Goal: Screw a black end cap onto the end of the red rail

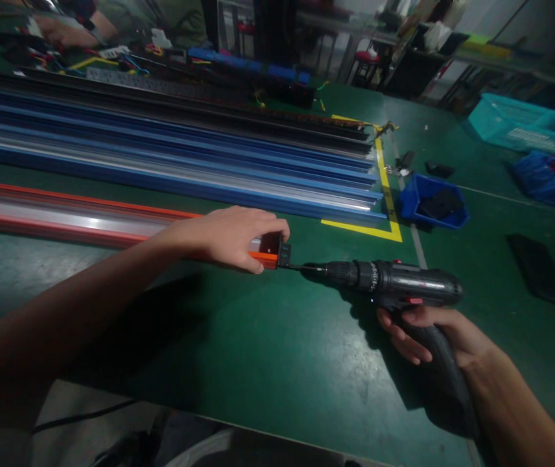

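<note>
My left hand [238,237] is wrapped over the right end of a long orange metal profile [73,214], fingers on the far side and thumb on the near side. A small black end cap [284,254] sits at that end of the profile. In my right hand [423,334] is a black cordless drill [394,282], lying level and pointing left, with my fingers around its handle. Its long thin bit [301,267] reaches to the end cap; whether the tip sits in a screw is too small to tell.
Several blue profiles [209,172] and black ones lie behind. A blue bin [433,201] with black parts stands right of the yellow tape [394,227]. A flat black piece [537,269], a teal crate [525,123] and another blue bin [544,178] are farther right. A person's hand [70,31] is across the table.
</note>
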A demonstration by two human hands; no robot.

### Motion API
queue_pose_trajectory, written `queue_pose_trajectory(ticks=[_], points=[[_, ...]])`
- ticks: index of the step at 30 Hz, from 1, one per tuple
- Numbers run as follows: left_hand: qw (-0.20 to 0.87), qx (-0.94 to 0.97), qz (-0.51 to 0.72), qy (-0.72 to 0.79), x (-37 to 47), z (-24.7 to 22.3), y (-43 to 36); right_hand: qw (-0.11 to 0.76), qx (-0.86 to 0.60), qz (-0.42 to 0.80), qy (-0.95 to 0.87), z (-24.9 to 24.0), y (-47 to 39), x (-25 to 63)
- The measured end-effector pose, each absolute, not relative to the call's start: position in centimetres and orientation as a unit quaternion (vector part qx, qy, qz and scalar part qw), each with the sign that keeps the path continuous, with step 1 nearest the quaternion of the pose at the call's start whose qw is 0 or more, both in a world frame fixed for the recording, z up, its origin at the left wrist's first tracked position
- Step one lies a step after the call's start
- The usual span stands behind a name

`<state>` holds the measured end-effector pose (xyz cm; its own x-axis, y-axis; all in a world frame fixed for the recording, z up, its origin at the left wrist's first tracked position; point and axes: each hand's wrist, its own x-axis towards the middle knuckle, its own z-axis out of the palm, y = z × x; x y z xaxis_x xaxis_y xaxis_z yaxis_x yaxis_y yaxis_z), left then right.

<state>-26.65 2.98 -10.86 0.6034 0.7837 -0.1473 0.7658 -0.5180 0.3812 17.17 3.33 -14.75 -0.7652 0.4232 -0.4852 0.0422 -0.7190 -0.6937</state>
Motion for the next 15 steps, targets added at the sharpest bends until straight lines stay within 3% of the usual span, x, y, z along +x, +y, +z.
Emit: queue_pose_trajectory(ticks=[15], points=[[0.215,0.871,0.026,0.440,-26.58,-10.73,2.95,0.114,-0.312,0.871,-0.362,-14.57,3.36,16.87]])
